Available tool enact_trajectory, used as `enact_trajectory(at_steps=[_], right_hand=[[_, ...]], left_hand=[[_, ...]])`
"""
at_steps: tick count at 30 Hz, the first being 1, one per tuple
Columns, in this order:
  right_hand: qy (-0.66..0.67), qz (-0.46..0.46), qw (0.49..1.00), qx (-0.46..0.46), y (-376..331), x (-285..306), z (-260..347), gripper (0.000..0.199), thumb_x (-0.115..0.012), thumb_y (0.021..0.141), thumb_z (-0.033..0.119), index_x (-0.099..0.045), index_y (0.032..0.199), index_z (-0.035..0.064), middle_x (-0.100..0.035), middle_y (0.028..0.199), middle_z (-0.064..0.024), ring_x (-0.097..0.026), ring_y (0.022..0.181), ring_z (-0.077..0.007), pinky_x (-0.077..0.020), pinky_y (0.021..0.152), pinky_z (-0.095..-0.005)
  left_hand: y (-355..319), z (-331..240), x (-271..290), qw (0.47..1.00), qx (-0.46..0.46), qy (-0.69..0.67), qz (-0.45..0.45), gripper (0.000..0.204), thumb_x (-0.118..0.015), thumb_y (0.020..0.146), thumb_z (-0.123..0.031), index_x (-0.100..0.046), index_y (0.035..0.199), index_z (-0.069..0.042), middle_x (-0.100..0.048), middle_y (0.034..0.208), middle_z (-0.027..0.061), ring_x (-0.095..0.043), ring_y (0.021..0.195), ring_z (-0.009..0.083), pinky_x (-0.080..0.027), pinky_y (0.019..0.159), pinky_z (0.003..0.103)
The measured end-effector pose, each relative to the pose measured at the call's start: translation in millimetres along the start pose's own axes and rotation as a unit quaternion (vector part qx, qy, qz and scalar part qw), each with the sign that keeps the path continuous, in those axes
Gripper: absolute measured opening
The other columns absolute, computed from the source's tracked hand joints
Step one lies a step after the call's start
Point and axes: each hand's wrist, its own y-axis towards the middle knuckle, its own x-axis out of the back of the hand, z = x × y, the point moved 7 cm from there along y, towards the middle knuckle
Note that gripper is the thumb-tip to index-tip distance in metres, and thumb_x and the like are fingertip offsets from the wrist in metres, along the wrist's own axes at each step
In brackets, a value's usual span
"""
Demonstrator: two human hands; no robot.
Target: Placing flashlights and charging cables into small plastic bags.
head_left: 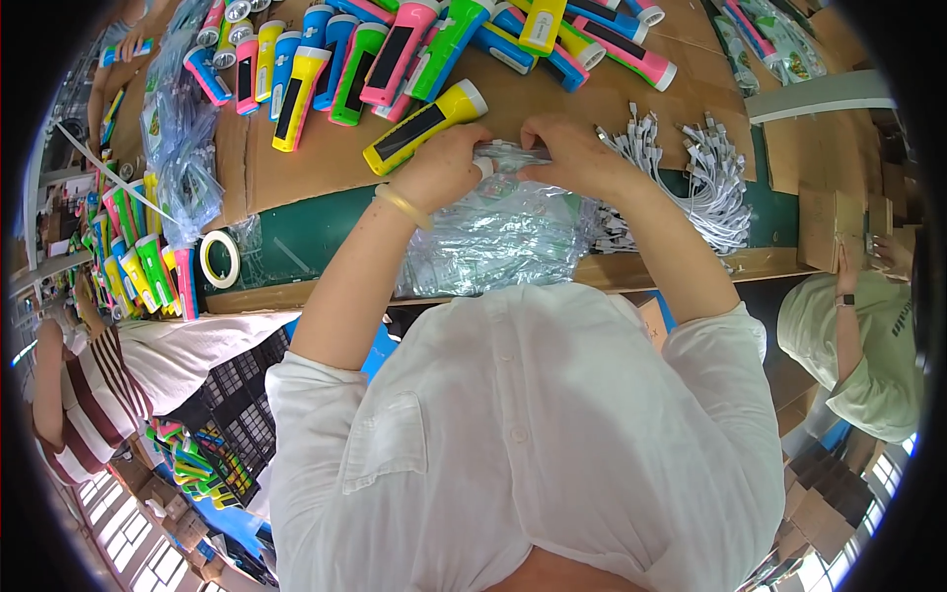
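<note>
My left hand [441,166] and my right hand [575,158] are close together over clear plastic bags [498,237] with green print, which lie stacked at the table's near edge. Each hand has its fingers pinched on the upper edge of the top bag; some fingertips are hidden. Just beyond my left hand rests a yellow flashlight [422,126] with a dark panel and a white head. To the right of my right hand, a bundle of white charging cables [710,187] with pale plugs spreads over the tabletop.
Many colourful flashlights [345,74] cover the cardboard [691,59] at the far side. On the left are more clear bags [182,138] and a tape roll [219,259]. Co-workers sit at left [109,385] and right [858,345]; the right one touches a cardboard box [827,229].
</note>
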Motion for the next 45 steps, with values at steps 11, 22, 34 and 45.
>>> enact_trajectory(at_steps=[11,22,34,45], right_hand=[[-0.057,0.065,0.996,0.037,-4,-5,12,0.055,-0.079,0.079,0.025,-0.058,0.125,0.0015,-0.064,0.117,-0.0205,-0.061,0.111,-0.0387,-0.0482,0.096,-0.0441],[-0.226,-0.196,0.949,0.097,-17,-27,30,0.039,-0.072,0.084,0.015,-0.055,0.119,0.0086,-0.065,0.113,-0.0154,-0.063,0.105,-0.0369,-0.0499,0.088,-0.0476],[-0.108,-0.052,0.991,0.053,10,-16,17,0.043,-0.078,0.08,0.021,-0.059,0.117,0.0099,-0.066,0.113,-0.0128,-0.062,0.107,-0.0372,-0.05,0.09,-0.0461],[-0.048,-0.113,0.991,0.052,25,7,6,0.05,-0.084,0.077,0.025,-0.062,0.118,0.0051,-0.069,0.106,-0.0149,-0.066,0.102,-0.0345,-0.0518,0.088,-0.0414]], left_hand=[[-19,-20,15,0.997,-0.042,-0.066,-0.019,0.038,-0.076,0.075,-0.005,-0.063,0.111,0.001,-0.067,0.105,0.0211,-0.064,0.101,0.0406,-0.051,0.088,0.043],[-28,-15,-2,0.932,-0.213,0.124,-0.264,0.034,-0.064,0.067,0.009,-0.057,0.098,-0.004,-0.062,0.101,0.0155,-0.06,0.1,0.0382,-0.047,0.086,0.048],[-35,-3,-2,0.976,-0.023,0.123,-0.178,0.031,-0.064,0.072,0.002,-0.055,0.1,-0.006,-0.065,0.094,0.0128,-0.065,0.087,0.0369,-0.052,0.073,0.046],[-16,17,18,0.978,-0.008,0.056,-0.202,0.032,-0.074,0.078,-0.009,-0.06,0.106,-0.005,-0.069,0.096,0.0183,-0.065,0.09,0.0413,-0.051,0.079,0.049]])
